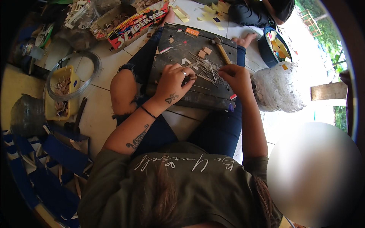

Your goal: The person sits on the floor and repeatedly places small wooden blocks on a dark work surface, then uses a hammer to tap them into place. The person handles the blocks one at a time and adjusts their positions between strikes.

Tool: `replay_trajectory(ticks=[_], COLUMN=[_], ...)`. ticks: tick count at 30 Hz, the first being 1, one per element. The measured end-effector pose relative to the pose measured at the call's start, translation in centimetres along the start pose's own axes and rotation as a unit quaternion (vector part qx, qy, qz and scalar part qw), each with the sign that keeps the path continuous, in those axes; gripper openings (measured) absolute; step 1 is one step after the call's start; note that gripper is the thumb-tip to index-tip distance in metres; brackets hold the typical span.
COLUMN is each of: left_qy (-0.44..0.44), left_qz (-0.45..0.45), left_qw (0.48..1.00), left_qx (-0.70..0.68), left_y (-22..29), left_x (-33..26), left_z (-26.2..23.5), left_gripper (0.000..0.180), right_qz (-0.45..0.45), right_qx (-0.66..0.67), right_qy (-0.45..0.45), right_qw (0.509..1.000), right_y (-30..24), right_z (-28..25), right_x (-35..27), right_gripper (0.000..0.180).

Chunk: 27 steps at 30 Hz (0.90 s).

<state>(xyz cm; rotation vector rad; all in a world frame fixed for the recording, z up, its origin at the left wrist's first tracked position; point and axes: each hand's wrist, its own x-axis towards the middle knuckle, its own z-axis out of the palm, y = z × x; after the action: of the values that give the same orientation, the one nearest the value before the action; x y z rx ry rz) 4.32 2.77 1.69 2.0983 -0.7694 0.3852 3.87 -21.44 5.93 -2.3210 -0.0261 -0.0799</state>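
Seated on the floor, I sort thin metal pins (207, 70) on a dark board (178, 45) across my lap. My left hand (173, 81) pinches one pin; my right hand (236, 76) curls over the pile's edge, grip unclear. Next, I judge, comes lifting one free cleanly.

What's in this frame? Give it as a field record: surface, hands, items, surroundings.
surface: dark scuffed work board resting across the person's lap
left hand: left hand on the board, fingertips at the pile of thin metal pins; grip unclear
right hand: right hand at the pile's right edge; grip unclear
on board: wooden-handled hammer, small tan wooden blocks
left of person: yellow plastic tray of small pieces, coil of grey wire
right of person: lumpy white stone-like block
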Motion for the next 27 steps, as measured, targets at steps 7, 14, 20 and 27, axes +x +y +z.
replay_trajectory(ticks=[7,14,20,27], left_qy=[0.005,0.018,0.004,0.003], left_qz=[0.009,-0.005,0.013,0.018], left_qw=[1.0,1.0,1.0,1.0], left_qx=[0.002,-0.002,0.014,0.01], left_y=[-0.5,-0.3,-0.1,-0.3], left_x=[-0.3,-0.3,-0.2,-0.2], left_z=[0.4,0.4,0.1,0.1], left_gripper=[0.013,0.015,0.011,0.012], right_qz=[-0.171,0.027,0.063,0.002], right_qx=[-0.115,0.225,0.294,0.244], right_qy=[0.071,-0.059,-0.102,0.016], right_qw=[0.976,0.972,0.948,0.97], right_y=[0.3,-1.8,-3.2,-3.2], right_z=[0.4,0.7,2.7,5.1], right_x=[0.1,-0.8,-1.5,-1.6], right_gripper=[0.015,0.022,0.012,0.008])
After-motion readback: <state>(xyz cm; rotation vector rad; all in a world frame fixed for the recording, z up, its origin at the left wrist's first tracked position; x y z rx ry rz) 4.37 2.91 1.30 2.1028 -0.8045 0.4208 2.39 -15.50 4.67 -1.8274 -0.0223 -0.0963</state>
